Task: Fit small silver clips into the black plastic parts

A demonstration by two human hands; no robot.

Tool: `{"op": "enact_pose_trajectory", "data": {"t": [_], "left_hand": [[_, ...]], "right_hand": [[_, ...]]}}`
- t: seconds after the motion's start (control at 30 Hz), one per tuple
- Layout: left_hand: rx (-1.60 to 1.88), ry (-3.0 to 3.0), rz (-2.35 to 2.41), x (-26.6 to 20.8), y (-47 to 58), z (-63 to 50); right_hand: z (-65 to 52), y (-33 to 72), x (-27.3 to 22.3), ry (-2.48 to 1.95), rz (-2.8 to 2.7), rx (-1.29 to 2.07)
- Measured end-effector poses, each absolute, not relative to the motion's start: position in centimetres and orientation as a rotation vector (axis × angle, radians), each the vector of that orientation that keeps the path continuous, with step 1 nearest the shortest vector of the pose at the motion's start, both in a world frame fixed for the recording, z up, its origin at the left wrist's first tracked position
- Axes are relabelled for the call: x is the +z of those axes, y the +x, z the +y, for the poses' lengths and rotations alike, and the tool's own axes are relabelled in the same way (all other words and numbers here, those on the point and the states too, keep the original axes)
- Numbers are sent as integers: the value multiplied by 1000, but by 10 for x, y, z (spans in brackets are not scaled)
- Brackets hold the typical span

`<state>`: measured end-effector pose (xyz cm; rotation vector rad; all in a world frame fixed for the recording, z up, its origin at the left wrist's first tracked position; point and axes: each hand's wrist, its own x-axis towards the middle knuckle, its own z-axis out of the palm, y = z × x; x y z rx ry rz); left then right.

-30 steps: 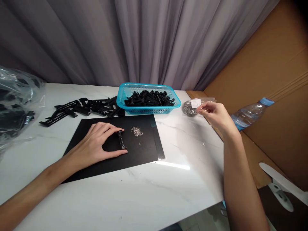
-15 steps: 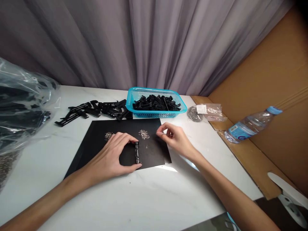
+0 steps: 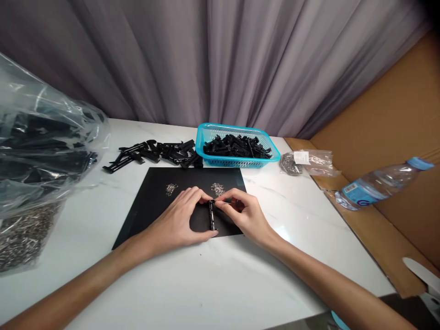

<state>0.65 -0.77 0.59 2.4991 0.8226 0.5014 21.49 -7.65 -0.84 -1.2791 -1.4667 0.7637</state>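
Note:
My left hand [image 3: 184, 215] grips a narrow black plastic part [image 3: 211, 215] by its two ends, thumb at the near end and fingers at the far end. Beside its far end, my right hand [image 3: 245, 213] is pinched; the fingertips touch or nearly touch the part. What the pinch holds is too small to name. Both hands are over a black mat [image 3: 137, 215]. Two small piles of tiny metal pieces lie on it: the left pile [image 3: 171, 189] beyond my left hand, the right pile [image 3: 217, 189] just beyond the part.
A blue basket [image 3: 239, 162] of black parts stands behind the mat, with loose black parts [image 3: 151, 153] to its left. Clear bags [image 3: 51, 137] and a bag of metal pieces [image 3: 27, 238] sit at left. At right are a small bag [image 3: 292, 164] and a leaning bottle [image 3: 378, 183].
My right hand has come leftward from the mat's right side to the far end of the black part. The left hand keeps its hold. The whole view has shifted slightly.

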Motion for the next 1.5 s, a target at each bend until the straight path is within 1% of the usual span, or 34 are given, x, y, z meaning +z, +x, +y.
{"op": "enact_pose_trajectory", "data": {"t": [0.23, 0.73, 0.9, 1.17, 1.5], "left_hand": [[470, 2457, 844, 5, 6, -8], [496, 2463, 826, 8, 10, -9], [499, 2461, 825, 8, 11, -10], [507, 2458, 834, 9, 12, -10], [523, 2464, 830, 10, 13, -10]], "right_hand": [[-70, 219, -6, -1228, -1447, 669], [-71, 213, -9, -1244, -1545, 675], [-72, 210, -8, -1234, -1585, 611], [-76, 207, -11, -1280, -1711, 358], [-77, 203, -14, -1402, -2044, -286]]}}
